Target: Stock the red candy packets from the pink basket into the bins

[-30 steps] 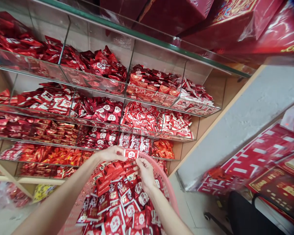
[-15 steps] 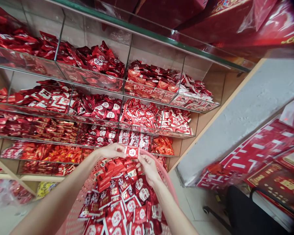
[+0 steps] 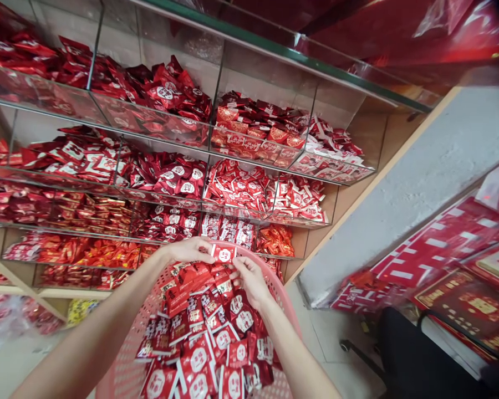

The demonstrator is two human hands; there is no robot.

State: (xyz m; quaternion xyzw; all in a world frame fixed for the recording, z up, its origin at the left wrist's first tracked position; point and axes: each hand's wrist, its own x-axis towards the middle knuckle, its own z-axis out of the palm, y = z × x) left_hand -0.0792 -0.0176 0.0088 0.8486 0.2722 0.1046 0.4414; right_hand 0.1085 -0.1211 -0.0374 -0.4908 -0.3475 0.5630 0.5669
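Observation:
A small red packet with a round white label is stretched between my two hands, at the far side of a pink plastic basket. My left hand pinches its left end. My right hand has thumb and fingers closed on its right end. Below them the basket holds a heap of red packets, many with white labels and white edges. My forearms cross over the basket's sides, hiding part of its rim.
Ahead stands a wooden shelf with clear dividers, its compartments piled with red packets and orange packets. A black chair stands at the right, near red boxes by the grey wall. Yellow packaging lies at lower left.
The view has shifted slightly, so the shelf sits a little higher in the picture. Both hands still grip the same packet, which has risen slightly with its label facing up.

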